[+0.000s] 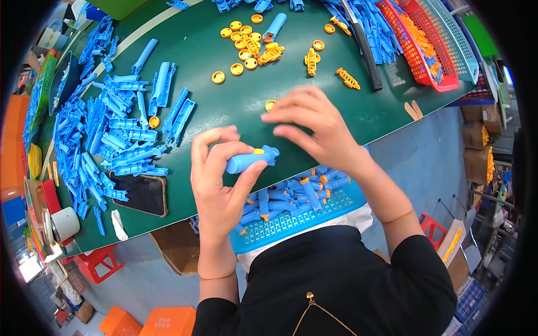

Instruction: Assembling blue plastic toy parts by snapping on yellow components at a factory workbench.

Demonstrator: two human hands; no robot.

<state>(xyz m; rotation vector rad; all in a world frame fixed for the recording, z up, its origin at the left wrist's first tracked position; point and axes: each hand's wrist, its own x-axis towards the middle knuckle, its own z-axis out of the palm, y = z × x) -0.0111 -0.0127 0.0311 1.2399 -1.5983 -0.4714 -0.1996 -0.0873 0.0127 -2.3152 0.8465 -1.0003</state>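
My left hand (214,182) grips a blue plastic tube-shaped piece (241,163) with a yellow spot on its side, fingers above and thumb below. To its right my right hand (314,126) is raised with its fingers apart and nothing in them. A small yellow round cap (270,105) lies on the green table (224,103), just beyond the right fingertips. Below both hands, at the table's near edge, a blue basket (274,224) holds several blue tubes with orange ends (311,193).
Blue half-shells (120,129) are heaped at left, by a phone (143,193). Yellow caps (236,69) and ribbed yellow parts (272,54) lie at the far middle. A black-handled tool (367,59) and a red basket (417,42) are at far right.
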